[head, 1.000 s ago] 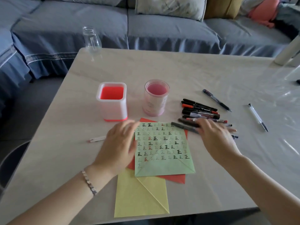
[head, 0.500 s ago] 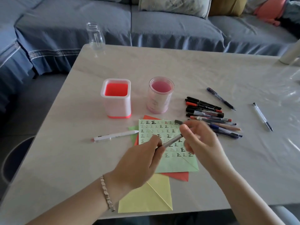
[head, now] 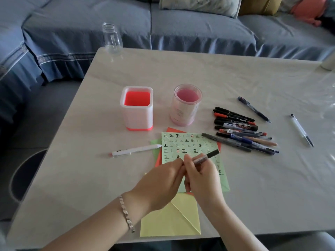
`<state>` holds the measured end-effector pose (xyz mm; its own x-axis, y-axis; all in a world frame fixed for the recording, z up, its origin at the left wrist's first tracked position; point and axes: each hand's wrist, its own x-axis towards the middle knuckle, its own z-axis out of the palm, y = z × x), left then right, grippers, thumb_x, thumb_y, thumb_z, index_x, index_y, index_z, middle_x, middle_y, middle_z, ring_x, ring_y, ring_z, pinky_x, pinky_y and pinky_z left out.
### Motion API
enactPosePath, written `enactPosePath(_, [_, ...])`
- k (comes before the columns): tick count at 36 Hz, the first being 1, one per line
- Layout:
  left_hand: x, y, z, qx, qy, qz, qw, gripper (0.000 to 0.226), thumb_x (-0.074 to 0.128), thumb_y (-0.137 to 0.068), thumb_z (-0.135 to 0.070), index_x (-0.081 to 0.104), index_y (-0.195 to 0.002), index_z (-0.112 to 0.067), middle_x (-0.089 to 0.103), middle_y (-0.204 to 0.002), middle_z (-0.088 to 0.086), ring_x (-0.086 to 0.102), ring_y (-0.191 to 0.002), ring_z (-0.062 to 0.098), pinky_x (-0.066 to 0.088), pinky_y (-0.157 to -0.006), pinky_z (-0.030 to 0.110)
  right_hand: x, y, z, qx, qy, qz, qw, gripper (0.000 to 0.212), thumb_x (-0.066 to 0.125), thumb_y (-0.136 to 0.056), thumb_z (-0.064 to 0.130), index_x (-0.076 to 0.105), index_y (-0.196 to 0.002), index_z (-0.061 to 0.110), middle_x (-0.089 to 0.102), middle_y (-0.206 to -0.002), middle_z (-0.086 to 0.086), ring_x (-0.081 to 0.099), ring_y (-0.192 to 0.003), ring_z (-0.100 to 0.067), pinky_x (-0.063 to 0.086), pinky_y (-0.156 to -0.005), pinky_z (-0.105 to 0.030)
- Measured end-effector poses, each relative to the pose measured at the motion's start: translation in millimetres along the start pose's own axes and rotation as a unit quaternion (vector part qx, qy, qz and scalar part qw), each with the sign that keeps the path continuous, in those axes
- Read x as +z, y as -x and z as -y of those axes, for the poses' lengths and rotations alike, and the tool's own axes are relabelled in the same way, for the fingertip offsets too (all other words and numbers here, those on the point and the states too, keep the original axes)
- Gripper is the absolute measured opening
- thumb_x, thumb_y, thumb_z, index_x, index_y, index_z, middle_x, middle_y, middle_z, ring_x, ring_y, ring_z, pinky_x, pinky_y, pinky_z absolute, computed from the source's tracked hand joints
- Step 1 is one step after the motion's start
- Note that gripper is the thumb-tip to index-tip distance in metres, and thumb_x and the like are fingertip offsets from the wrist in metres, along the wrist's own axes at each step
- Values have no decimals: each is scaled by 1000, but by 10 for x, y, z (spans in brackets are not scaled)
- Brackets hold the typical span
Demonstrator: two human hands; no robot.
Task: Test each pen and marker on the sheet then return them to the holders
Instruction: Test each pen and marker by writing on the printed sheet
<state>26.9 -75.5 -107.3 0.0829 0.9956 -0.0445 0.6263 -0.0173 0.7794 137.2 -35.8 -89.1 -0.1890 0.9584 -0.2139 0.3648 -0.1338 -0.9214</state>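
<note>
A green sheet (head: 188, 144) covered with small written marks lies on a red sheet in the middle of the table. Over its lower half my right hand (head: 201, 180) grips a clear-barrelled pen (head: 206, 156) with a dark end pointing up and to the right. My left hand (head: 159, 183) pinches the pen's lower end, which its fingers hide. Behind the sheet stand a square white and red holder (head: 137, 108) and a round pink holder (head: 185, 105), both without pens. A pile of pens and markers (head: 241, 131) lies right of the sheet.
A white pen (head: 136, 150) lies left of the sheet. Two more pens, a dark pen (head: 253, 109) and a clear pen (head: 301, 130), lie apart at the right. A yellow sheet (head: 174, 220) reaches the table's front edge. A clear jar (head: 111, 39) stands at the far edge, before a blue sofa.
My right hand took a pen from the pile and brought it over the sheet. My left hand left the sheet's edge and now pinches the pen's lower end.
</note>
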Motion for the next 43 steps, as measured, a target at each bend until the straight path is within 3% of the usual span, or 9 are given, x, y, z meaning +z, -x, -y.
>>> enactPosePath(4, [11,-15,11,42,8,42,998,60,11,-93,-54,49,-121,-17,62,-109,7,57,-100,25,46,-84,43,-63,-13,-33,-21,-49,-41,998,41,59,-87,24,38,-53,13,39,-33,0,37,-32,-16,32,-38,-21])
enactPosePath(12, [-39,-74,-100,106,26,29,994,46,16,-93,-50,50,-101,-19,63,-87,7,59,-79,26,45,-73,43,-155,-76,0,-102,-81,-40,991,31,51,-67,14,30,-45,20,27,-43,2,28,-45,-18,23,-39,-20])
enactPosePath(20, [-106,-96,-134,120,90,47,988,21,28,-92,-49,48,-96,-49,57,-74,-6,51,-63,12,44,-61,27,-288,-106,52,-172,-124,33,977,35,52,-69,7,31,-45,22,29,-39,8,25,-38,-14,23,-37,-17])
enactPosePath(23, [-127,-79,-117,109,106,62,986,26,30,-92,-51,50,-104,-40,58,-83,-6,52,-71,11,44,-67,28,-308,-90,84,-190,-110,56,974,32,56,-68,19,33,-46,25,33,-39,11,28,-37,-10,25,-38,-16])
enactPosePath(25, [-163,-71,-71,74,59,58,994,28,30,-90,-54,45,-103,-34,51,-64,-3,46,-56,9,38,-56,25,-291,-86,80,-165,-140,44,975,38,58,-73,13,33,-48,26,32,-38,12,27,-34,-8,24,-37,-15])
enactPosePath(29, [-218,-16,120,11,-54,-46,997,12,31,-93,-40,31,-93,-28,43,-56,-7,42,-47,9,30,-48,19,-294,-91,63,-88,-187,-27,978,37,54,-89,4,33,-59,10,30,-33,8,25,-29,-7,22,-34,-14])
enactPosePath(33, [-192,77,402,-58,-143,-186,970,9,42,-96,-21,43,-91,-14,51,-70,-5,50,-62,13,33,-57,23,-356,-108,11,-44,-189,-74,978,24,49,-92,9,38,-71,9,35,-32,6,28,-30,-6,26,-35,-15])
enactPosePath(38, [-78,170,780,15,-249,-224,942,9,35,-88,-20,43,-88,-15,53,-84,3,44,-82,19,36,-76,27,-393,-119,-90,9,-195,-65,979,16,44,-89,1,45,-79,12,42,-35,2,35,-34,-10,30,-37,-15])
enactPosePath(43, [-15,156,827,15,-281,-254,925,9,56,-84,-11,54,-92,-10,54,-99,10,45,-92,23,38,-85,33,-401,-94,-157,13,-195,-21,980,23,38,-93,5,60,-89,7,60,-50,-6,56,-47,-17,41,-43,-20])
